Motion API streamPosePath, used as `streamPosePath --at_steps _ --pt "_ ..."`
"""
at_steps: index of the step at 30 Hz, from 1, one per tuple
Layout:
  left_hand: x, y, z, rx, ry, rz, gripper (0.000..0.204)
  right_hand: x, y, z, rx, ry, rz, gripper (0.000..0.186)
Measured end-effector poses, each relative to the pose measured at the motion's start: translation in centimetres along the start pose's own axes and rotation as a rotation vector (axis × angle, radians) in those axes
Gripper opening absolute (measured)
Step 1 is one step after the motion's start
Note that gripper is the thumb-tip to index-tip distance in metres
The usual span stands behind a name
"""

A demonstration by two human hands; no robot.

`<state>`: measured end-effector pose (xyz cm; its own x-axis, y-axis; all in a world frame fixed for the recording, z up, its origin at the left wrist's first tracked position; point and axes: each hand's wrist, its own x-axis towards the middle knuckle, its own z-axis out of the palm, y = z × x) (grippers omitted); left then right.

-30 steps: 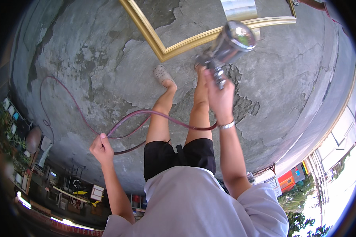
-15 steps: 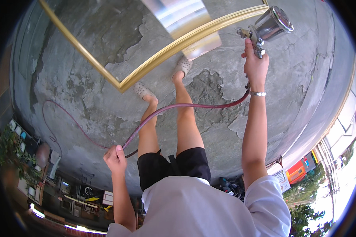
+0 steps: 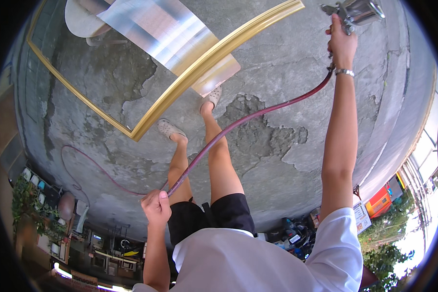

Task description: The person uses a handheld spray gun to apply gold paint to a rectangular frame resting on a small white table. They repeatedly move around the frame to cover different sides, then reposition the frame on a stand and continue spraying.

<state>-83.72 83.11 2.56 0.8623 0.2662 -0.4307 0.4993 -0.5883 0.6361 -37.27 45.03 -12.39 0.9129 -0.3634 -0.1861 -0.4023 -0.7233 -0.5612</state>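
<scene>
At the upper right my right hand [image 3: 344, 46] is wrapped round the handle of a metal spray gun [image 3: 359, 12] with a silvery cup, partly cut off by the picture's rim. A dark red hose [image 3: 260, 114] runs from the gun's handle, across in front of my legs, to my left hand [image 3: 156, 207]. That hand is closed round the hose at about thigh level. Left of the gun, and apart from it, is the near corner and long side of a gold frame [image 3: 199, 68]. The frame's far part lies outside the picture.
A long, shiny striped board [image 3: 155, 31] passes behind the frame's near side, ending by my clogs [image 3: 170, 129]. A pale rounded seat [image 3: 80, 18] shows at the top. The concrete floor [image 3: 272, 180] is cracked and patchy. Potted plants [image 3: 22, 199] stand at the left edge.
My right hand has moved up and to the right with the spray gun. The left hand sits slightly lower and farther right, still on the hose. The view has shifted, showing more of the board.
</scene>
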Motion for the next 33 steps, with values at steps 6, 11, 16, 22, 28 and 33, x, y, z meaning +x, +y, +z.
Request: streamPosePath --at_steps 6,11,16,22,28,33 --pt "-0.7 -0.6 0.5 0.011 -0.007 -0.008 0.036 -0.6 -0.6 -0.6 0.049 0.072 -0.077 0.052" --pt "-3.8 -5.1 -1.0 0.044 0.106 -0.109 0.044 -9.8 -2.4 0.9 -0.007 -0.187 -0.034 0.052" --pt "-9.1 -12.2 -3.5 0.112 0.171 -0.262 0.042 -22.4 -5.3 3.1 0.062 -0.398 -0.034 0.046" --pt "-17.9 -22.2 -5.8 0.121 0.265 -0.407 0.048 -38.6 -8.2 7.1 0.177 -0.538 -0.135 0.037" --pt "-28.4 -33.8 -7.4 0.144 0.224 -0.606 0.049 -55.4 -9.3 12.1 0.252 -0.768 -0.274 0.039" --pt "-35.1 -41.2 -9.1 0.086 -0.08 -0.536 0.056 -65.4 -10.2 6.3 0.252 -0.916 -0.427 0.035"
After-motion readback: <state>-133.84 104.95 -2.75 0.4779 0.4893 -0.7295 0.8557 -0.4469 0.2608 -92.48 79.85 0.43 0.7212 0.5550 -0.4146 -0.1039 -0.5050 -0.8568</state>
